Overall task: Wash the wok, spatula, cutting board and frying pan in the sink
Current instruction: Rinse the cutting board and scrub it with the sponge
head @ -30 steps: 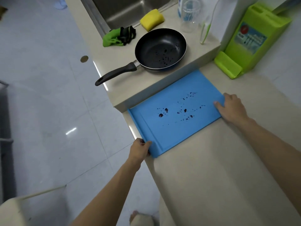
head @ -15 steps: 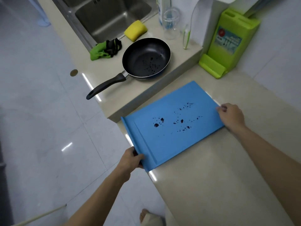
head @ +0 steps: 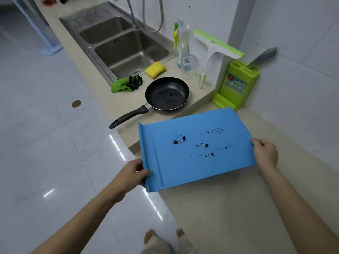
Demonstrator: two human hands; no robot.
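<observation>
Washing not yet begun, by my reading: left hand (head: 131, 174) and right hand (head: 266, 154) each grip an end of the stained cutting board (head: 194, 153) above the counter (head: 238, 213), frying pan (head: 167, 93) spotted beside the sink (head: 128, 50); wok, spatula unseen.

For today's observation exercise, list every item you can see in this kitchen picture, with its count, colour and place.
cutting board: 1, blue, dark-spotted, held over the lower counter
frying pan: 1, black, spotted, upper counter
sink: 1 with two basins, steel, far counter
sponge: 1, yellow, beside sink
cloth: 1, green and black, near sink
bottles: 2, by the wall
glass: 1, clear, beside bottles
squeegee: 1, white and green, against wall
knife block: 1, green, corner
left hand: grips board's left edge
right hand: grips board's right edge
</observation>
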